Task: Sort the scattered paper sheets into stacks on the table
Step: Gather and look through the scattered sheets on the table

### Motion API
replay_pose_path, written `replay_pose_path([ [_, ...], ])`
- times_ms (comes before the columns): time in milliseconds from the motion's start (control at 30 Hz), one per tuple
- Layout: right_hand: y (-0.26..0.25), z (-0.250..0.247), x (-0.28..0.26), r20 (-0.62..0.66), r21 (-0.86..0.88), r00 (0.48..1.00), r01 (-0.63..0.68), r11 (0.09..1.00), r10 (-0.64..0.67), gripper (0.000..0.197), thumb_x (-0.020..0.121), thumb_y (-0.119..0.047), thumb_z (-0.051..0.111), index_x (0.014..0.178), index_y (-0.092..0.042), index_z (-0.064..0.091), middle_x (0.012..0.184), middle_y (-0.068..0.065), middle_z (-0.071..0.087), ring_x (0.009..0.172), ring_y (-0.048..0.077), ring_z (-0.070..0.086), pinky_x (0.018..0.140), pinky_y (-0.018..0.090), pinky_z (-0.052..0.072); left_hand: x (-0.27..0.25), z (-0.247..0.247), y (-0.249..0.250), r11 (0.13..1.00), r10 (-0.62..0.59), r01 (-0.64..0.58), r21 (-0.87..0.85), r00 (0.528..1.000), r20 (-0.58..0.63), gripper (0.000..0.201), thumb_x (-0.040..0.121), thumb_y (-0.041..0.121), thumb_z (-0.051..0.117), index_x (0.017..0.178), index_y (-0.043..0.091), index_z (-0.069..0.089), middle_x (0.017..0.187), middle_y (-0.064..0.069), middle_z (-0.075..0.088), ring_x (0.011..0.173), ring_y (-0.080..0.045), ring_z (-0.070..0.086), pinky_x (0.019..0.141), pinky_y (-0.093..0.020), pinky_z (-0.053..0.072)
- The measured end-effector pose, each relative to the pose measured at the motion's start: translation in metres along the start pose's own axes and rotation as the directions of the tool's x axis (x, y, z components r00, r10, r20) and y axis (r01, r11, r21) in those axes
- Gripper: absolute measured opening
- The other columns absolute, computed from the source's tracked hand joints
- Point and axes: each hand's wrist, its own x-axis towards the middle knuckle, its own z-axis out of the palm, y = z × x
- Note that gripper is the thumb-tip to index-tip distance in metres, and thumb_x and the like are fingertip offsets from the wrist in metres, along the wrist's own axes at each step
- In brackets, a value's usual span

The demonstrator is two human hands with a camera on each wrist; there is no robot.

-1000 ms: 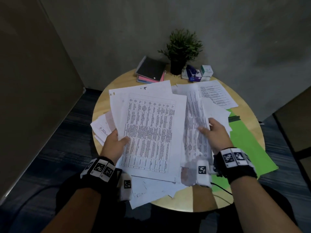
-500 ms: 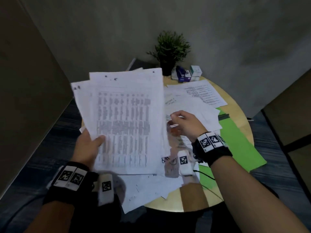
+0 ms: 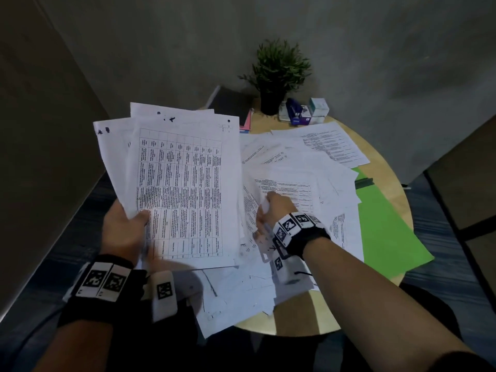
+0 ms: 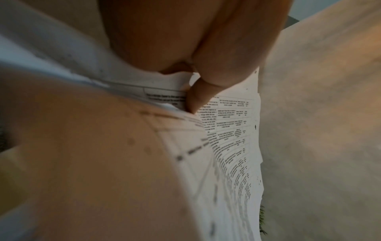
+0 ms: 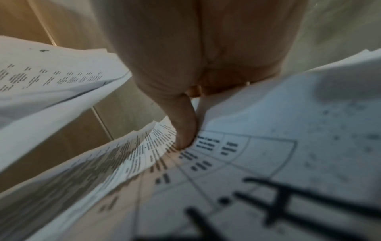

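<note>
The left hand grips a fanned bundle of white printed table sheets, raised off the round pale wooden bench at its 9 o'clock side. The right hand pinches the edge of one white printed sheet from the loose white paper pile covering the bench's middle. A green paper sheet lies at 3 o'clock, a small potted green plant at 12.

An office corner: a small round wooden table stands against a bare grey wall on dark carpet. Printed paper sheets with tables, a green folder, notebooks, a stapler and a potted plant crowd it
</note>
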Motion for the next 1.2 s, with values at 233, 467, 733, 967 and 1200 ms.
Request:
replay_pose_path([
  [233,0.026,-0.038,-0.013,-0.101,0.333,0.995,0.045,0.942,-0.012,0.026,0.089,-0.01,0.063,0.114,-0.011,0.062,0.1,0.006,0.064,0.086,0.021,0.059,0.059,0.02,0.04,-0.002,0.002,0.002,0.997,-0.054,0.057,-0.044,0.996,0.064,0.036,0.092,0.0,0.053,0.125,0.012,0.06,0.111,-0.007,0.068,0.104,-0.027,0.064,0.092,-0.042,0.049],
  [467,0.043,-0.082,-0.048,-0.208,0.818,0.977,0.201,0.539,-0.048,0.032,0.091,0.004,0.054,0.113,-0.017,0.062,0.113,0.009,0.069,0.108,0.03,0.064,0.098,0.048,0.047,-0.014,0.03,0.009,0.997,-0.062,0.07,-0.023,0.965,0.255,0.038,0.091,0.002,0.055,0.125,0.019,0.061,0.114,-0.001,0.069,0.107,-0.024,0.064,0.1,-0.048,0.047],
  [733,0.041,-0.083,-0.083,-0.081,0.952,0.986,0.12,0.281,-0.147,0.024,0.1,-0.016,0.045,0.118,-0.019,0.06,0.099,-0.004,0.074,0.093,0.013,0.069,0.088,0.029,0.054,-0.039,0.061,0.032,0.997,-0.015,0.042,-0.065,0.928,0.372,0.033,0.094,0.002,0.054,0.117,0.025,0.061,0.113,0.0,0.069,0.108,-0.022,0.063,0.101,-0.046,0.045],
  [967,0.051,-0.08,-0.083,-0.187,0.779,0.977,0.211,0.591,-0.103,0.024,0.089,-0.013,0.064,0.113,-0.016,0.064,0.108,-0.002,0.071,0.105,0.02,0.065,0.097,0.042,0.049,-0.056,0.071,0.044,0.997,0.081,-0.074,-0.038,0.965,0.25,0.026,0.094,0.005,0.055,0.115,0.02,0.061,0.108,-0.006,0.068,0.104,-0.027,0.063,0.096,-0.051,0.049],
  [1200,0.034,-0.1,-0.085,-0.446,0.791,0.895,0.377,0.482,0.031,0.027,0.087,0.003,0.06,0.102,-0.019,0.063,0.1,0.0,0.07,0.096,0.021,0.066,0.084,0.035,0.054,-0.063,0.085,0.081,0.964,0.26,-0.249,-0.095,0.955,0.142,0.017,0.093,0.009,0.059,0.108,0.018,0.059,0.096,0.005,0.067,0.097,-0.021,0.064,0.088,-0.04,0.052],
])
